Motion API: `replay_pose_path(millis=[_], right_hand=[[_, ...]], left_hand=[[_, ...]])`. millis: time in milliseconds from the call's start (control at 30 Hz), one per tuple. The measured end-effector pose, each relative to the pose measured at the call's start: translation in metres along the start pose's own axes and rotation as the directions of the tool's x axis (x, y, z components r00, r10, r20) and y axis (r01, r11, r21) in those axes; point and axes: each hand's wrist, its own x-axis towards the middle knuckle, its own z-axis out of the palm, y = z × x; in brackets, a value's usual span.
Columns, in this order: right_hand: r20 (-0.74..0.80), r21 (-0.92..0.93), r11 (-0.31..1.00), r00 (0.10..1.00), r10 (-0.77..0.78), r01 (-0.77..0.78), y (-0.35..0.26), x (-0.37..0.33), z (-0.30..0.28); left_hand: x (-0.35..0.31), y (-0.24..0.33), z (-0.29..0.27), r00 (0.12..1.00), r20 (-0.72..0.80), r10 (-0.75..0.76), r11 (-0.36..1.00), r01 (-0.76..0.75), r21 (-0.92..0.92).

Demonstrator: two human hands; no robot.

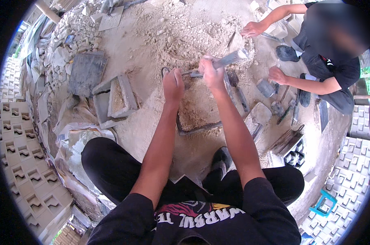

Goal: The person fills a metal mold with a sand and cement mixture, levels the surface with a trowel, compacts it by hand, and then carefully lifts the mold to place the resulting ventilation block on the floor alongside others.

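Both my arms reach forward over a dark rectangular mould frame (193, 131) packed with pale crumbly sand. My left hand (173, 86) is closed around a thin metal rod, whose curved or ringed end (165, 70) pokes out past the fingers. My right hand (212, 75) grips a silvery cylindrical metal piece (232, 58) that slants up to the right. Between the two hands runs a stretch of thin rod (187, 72); whether it joins the cylinder is hidden by my right fingers. Close to my right wrist lies a dark-headed tool (234, 79) with a grey handle.
At the right another person (330, 77) crouches, hands over the ground. Before them lie a mallet-like cylinder (265, 87), a trowel-like tool (260, 114) and several hand tools. To my left stand open rectangular frames (121, 98) and a dark slab (87, 74). Rubble (172, 32) is heaped ahead.
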Motion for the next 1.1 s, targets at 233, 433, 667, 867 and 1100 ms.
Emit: replay_pose_path(millis=[233, 433, 667, 867, 1100], right_hand=[[0.109, 0.005, 0.997, 0.991, -0.076, 0.076, 0.002, -0.004, 0.013], [-0.14, -0.027, 0.997, 0.988, -0.069, 0.066, -0.036, 0.016, 0.005], [-0.408, 0.215, 0.962, 0.91, -0.07, 0.17, -0.101, 0.003, -0.048], [-0.402, 0.097, 0.987, 0.912, -0.082, 0.131, -0.089, -0.022, -0.04], [-0.371, 0.305, 0.944, 0.929, 0.001, 0.121, -0.075, -0.032, -0.02]], left_hand=[[-0.008, -0.002, -0.008, 0.998, -0.014, -0.064, 0.946, 0.057, -0.318], [-0.011, 0.003, -0.005, 0.951, 0.285, 0.119, 0.924, -0.211, 0.318], [-0.032, 0.045, 0.032, 0.732, 0.589, 0.343, 0.73, -0.602, 0.323], [-0.013, 0.041, 0.042, 0.671, 0.659, 0.341, 0.637, -0.68, 0.363], [0.013, 0.03, 0.046, 0.766, 0.525, 0.372, 0.773, -0.568, 0.281]])
